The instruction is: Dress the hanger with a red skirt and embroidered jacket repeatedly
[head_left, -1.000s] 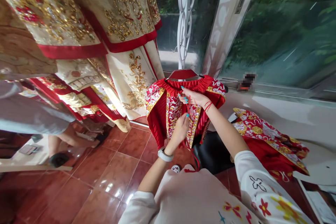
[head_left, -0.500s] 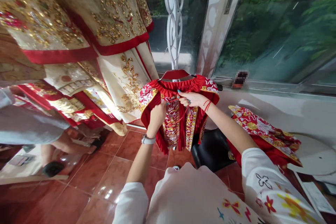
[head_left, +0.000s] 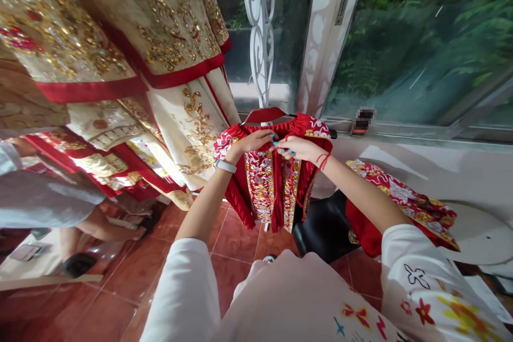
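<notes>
A red garment [head_left: 260, 181] with gold and white embroidery hangs by its gathered neckline from a red hanger [head_left: 264, 115]. At the front of the neckline my two hands meet, fingertips almost touching. My left hand [head_left: 256, 141], a pale watch on its wrist, bends over from the left with its fingers closed at a thin red cord. My right hand [head_left: 298, 148] is pinched on the same red cord [head_left: 291, 171], part of which dangles below it. The fingers hide where the cord crosses.
Long cream-and-gold garments [head_left: 180, 53] with red trim hang at left, near another person's legs [head_left: 104, 227]. A white scrolled metal stand [head_left: 262, 37] rises before the window. At right are a black chair [head_left: 320, 224], another red embroidered garment [head_left: 401, 192] and a round white table [head_left: 484, 230].
My left hand has moved up and to the right, from the garment's left front to my right hand. My right hand has shifted slightly right, staying near the neckline.
</notes>
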`<state>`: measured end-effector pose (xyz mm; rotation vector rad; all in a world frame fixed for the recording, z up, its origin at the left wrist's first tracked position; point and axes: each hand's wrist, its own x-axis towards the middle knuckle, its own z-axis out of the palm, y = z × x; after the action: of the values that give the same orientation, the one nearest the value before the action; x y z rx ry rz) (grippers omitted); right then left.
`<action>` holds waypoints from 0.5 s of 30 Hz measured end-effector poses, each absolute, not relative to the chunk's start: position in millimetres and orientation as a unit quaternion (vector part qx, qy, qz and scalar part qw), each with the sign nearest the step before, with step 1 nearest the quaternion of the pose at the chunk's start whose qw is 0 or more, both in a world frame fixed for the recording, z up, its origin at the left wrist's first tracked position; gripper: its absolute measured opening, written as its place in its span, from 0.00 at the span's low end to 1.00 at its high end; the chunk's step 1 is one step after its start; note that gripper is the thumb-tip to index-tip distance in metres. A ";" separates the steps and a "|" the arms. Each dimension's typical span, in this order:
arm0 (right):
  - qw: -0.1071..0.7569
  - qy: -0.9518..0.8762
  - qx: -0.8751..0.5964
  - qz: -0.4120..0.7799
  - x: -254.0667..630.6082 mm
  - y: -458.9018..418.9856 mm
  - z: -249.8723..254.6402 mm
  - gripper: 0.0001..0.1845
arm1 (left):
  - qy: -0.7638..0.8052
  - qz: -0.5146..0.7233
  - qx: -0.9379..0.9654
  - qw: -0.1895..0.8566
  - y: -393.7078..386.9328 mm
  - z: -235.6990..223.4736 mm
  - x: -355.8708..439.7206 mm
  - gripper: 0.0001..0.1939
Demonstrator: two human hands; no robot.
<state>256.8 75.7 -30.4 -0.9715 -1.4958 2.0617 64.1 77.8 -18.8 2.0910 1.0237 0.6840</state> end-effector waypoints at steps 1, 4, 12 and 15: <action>0.223 -0.550 -0.351 0.724 258.1 75.1 -29.4 0.14 | 0.397 0.249 0.805 0.364 83.7 -18.0 64.1 0.12; 0.259 -0.583 -0.340 0.691 260.6 73.7 -26.3 0.12 | 0.391 0.206 0.795 0.416 92.5 -15.4 64.8 0.12; 0.332 -0.632 -0.363 0.598 250.9 63.1 -29.4 0.13 | 0.430 0.323 0.654 0.532 85.3 -21.1 74.5 0.11; 0.361 -0.611 -0.366 0.603 249.0 57.1 -37.1 0.11 | 0.457 0.432 0.593 0.502 76.9 -21.4 78.0 0.14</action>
<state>249.0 57.1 -37.1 -0.9427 -1.5739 1.5535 78.0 76.9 -21.4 1.4336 1.1045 1.0432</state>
